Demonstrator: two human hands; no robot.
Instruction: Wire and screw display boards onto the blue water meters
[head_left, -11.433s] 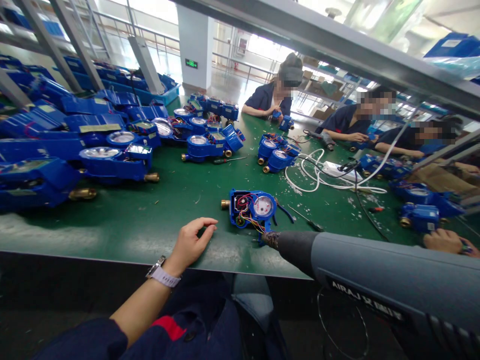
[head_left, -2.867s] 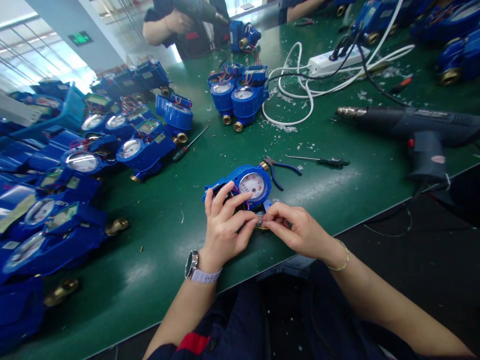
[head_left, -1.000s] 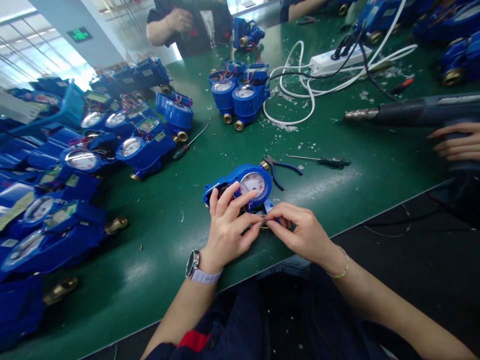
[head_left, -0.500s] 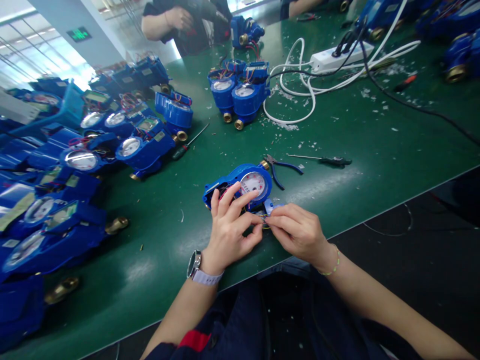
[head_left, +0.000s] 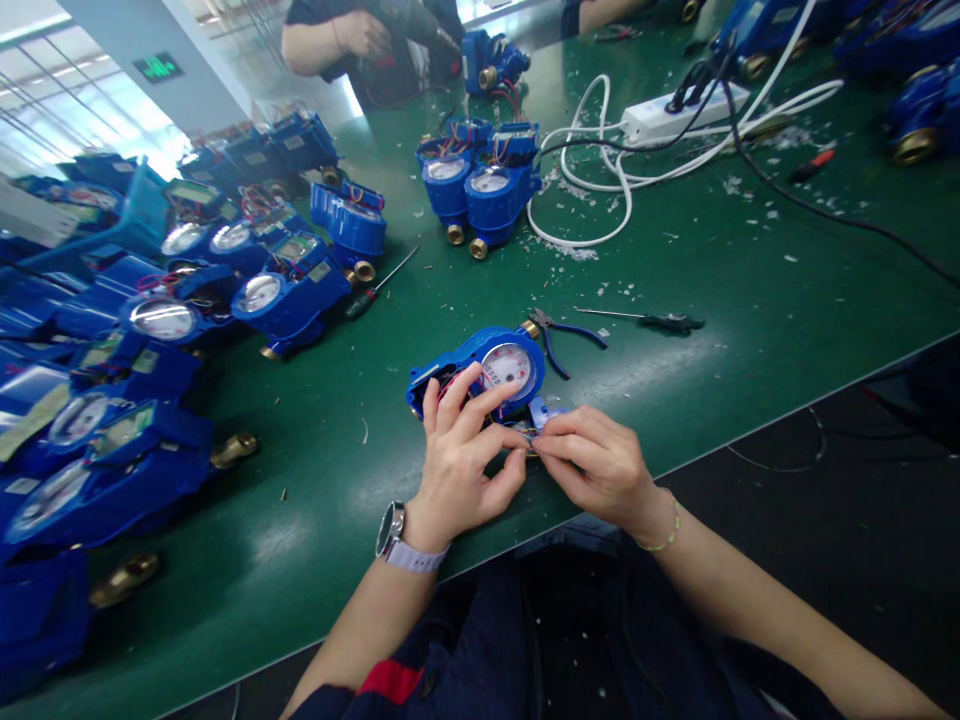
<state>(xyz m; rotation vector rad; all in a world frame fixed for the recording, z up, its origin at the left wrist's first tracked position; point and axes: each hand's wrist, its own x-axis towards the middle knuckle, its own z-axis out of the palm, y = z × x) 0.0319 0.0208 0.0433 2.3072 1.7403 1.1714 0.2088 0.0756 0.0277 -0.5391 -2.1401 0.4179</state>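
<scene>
A blue water meter (head_left: 511, 368) with a round white dial lies on the green table in front of me. Thin wires (head_left: 531, 432) come out beside it, near a pale blue plastic part (head_left: 541, 410). My left hand (head_left: 465, 455) pinches the wires between thumb and index finger, its other fingers spread over the meter's edge. From the right, my right hand (head_left: 596, 460) has its fingertips closed on the same wires, almost touching the left fingertips. The exact wire ends are hidden by the fingers.
Pliers (head_left: 556, 340) and a screwdriver (head_left: 670, 322) lie beyond the meter. Several blue meters (head_left: 300, 285) crowd the left side; two (head_left: 491, 200) stand farther back. A white power strip (head_left: 679, 112) with cables sits at the back right. Across the table, a co-worker's hand (head_left: 364, 35) holds a tool.
My hands hold nearly the same pose at the wires, with only a slight shift of the fingers. The co-worker's hand and tool have moved a little.
</scene>
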